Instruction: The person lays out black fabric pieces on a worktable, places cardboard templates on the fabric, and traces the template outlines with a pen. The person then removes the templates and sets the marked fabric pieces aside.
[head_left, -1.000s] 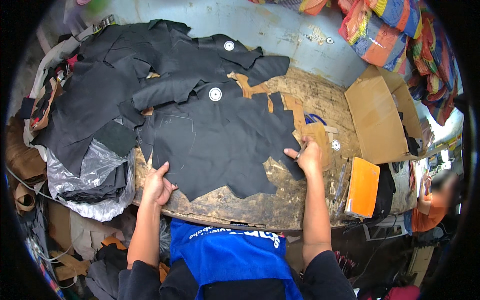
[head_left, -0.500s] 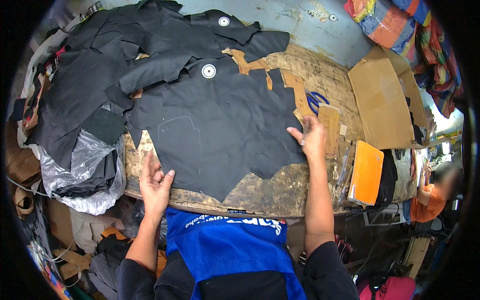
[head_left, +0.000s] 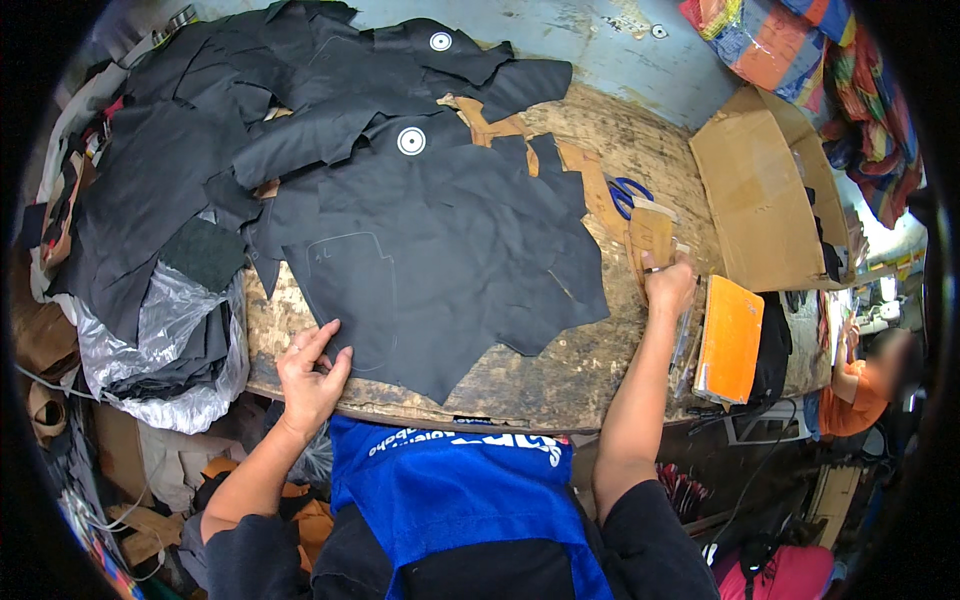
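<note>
A large black leather-like sheet (head_left: 450, 250) with ragged edges lies across the work table, with a pale outline drawn on its left part. My left hand (head_left: 312, 378) rests at the sheet's lower left edge, fingertips touching it, thumb and forefinger apart. To the right of the sheet, my right hand (head_left: 668, 287) is closed at the lower end of a tan cardboard pattern piece (head_left: 652, 232). What its fingers hold, if anything, is hidden. Blue-handled scissors (head_left: 628, 193) lie just beyond that piece.
More black sheets (head_left: 160, 190) are heaped at the left, above a clear plastic bag (head_left: 215, 385). An orange notebook (head_left: 730, 340) and an open cardboard box (head_left: 755, 190) stand on the right of the wooden table (head_left: 640, 130). A person in orange (head_left: 855, 395) is at far right.
My right hand has left the sheet's right edge and moved right to the tan cardboard piece, its fingers closing. My left hand has come in against the sheet's lower left edge.
</note>
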